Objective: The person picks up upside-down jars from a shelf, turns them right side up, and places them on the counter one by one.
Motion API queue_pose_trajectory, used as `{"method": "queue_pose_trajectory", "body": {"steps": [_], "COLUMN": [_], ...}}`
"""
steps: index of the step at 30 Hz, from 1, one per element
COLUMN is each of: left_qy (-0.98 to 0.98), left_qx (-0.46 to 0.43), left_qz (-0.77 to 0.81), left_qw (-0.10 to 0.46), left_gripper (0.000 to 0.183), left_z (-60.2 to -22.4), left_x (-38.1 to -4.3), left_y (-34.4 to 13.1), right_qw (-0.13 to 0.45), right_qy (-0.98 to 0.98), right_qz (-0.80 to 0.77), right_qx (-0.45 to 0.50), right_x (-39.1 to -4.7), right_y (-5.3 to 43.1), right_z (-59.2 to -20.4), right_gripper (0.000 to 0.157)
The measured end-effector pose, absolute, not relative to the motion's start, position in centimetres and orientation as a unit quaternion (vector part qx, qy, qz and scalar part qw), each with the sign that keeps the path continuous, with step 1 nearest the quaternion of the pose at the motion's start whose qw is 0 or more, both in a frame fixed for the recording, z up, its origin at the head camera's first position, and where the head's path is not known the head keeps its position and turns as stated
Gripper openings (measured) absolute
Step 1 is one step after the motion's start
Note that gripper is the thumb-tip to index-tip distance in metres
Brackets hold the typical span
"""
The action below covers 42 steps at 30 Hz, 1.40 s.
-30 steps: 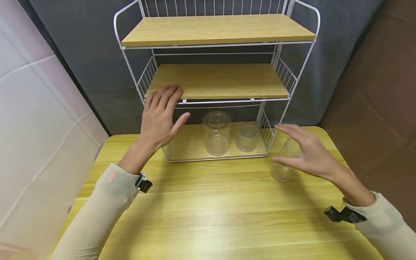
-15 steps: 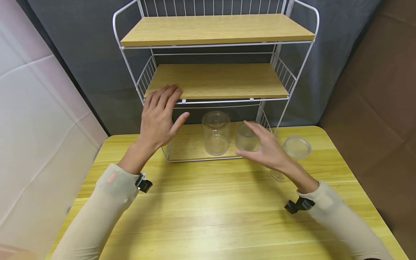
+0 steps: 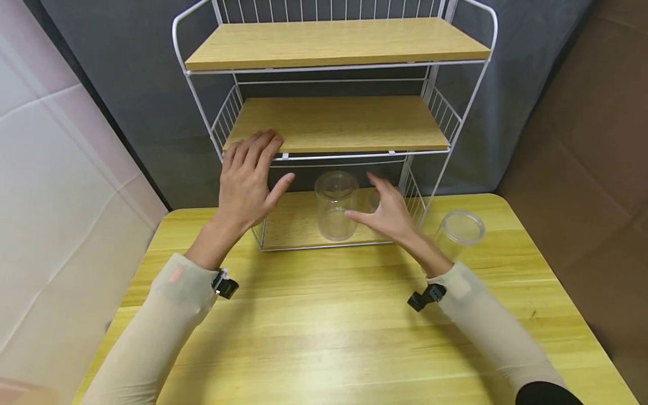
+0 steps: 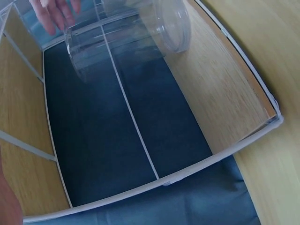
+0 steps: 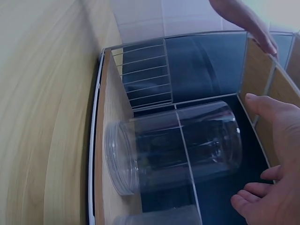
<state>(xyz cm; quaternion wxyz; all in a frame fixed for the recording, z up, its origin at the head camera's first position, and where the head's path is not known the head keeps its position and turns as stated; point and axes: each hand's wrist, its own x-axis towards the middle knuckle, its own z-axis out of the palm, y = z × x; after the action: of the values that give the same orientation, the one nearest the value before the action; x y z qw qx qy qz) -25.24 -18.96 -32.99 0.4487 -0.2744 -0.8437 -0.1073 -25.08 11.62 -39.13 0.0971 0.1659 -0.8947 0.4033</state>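
Observation:
A tall clear jar (image 3: pixel 336 208) stands on the bottom board of the white wire rack, its thick ringed end against the wood (image 5: pixel 123 159). My right hand (image 3: pixel 387 211) reaches in just right of it, thumb and fingers spread apart with nothing gripped. A shorter clear jar (image 5: pixel 161 216) stands beside the tall one; in the head view my right hand mostly hides it. My left hand (image 3: pixel 246 177) rests on the middle shelf's (image 3: pixel 339 124) front left edge, fingers straight and thumb out. Another clear jar (image 3: pixel 462 228) stands on the table right of the rack, partly behind the right forearm.
The rack's top shelf (image 3: pixel 334 45) and wire sides (image 3: pixel 444 118) surround the reaching space. Its front rail (image 3: pixel 324 246) lies on the yellow wood table (image 3: pixel 314 326). A dark cloth (image 3: pixel 126 101) hangs behind, a brown one (image 3: pixel 587 140) at the right.
My right hand has moved left from the jar on the table into the rack's bottom level, past the shorter jar toward the tall one. My left hand has stayed put.

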Motion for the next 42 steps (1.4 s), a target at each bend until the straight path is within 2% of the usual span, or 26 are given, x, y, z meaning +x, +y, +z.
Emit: {"method": "queue_pose_trajectory", "body": {"steps": [23,42], "left_qy": [-0.840,-0.845], "left_qx": [-0.271,-0.274], "left_qz": [-0.112,-0.104], "left_qw": [0.456,0.447], "left_gripper": [0.070,0.072], "left_z": [-33.2,-33.0], "left_x": [-25.4,-25.4], "left_y": [-18.8,-19.1], "right_qw": [0.060,0.071], "right_qy": [-0.893,-0.861], "right_qz": [0.422,0.476], "right_qx": [0.148,0.166], "right_x": [-28.3,-27.9], "right_y": [8.4,8.0], "right_z": [-40.4,-40.5], "right_gripper": [0.117,0.108]}}
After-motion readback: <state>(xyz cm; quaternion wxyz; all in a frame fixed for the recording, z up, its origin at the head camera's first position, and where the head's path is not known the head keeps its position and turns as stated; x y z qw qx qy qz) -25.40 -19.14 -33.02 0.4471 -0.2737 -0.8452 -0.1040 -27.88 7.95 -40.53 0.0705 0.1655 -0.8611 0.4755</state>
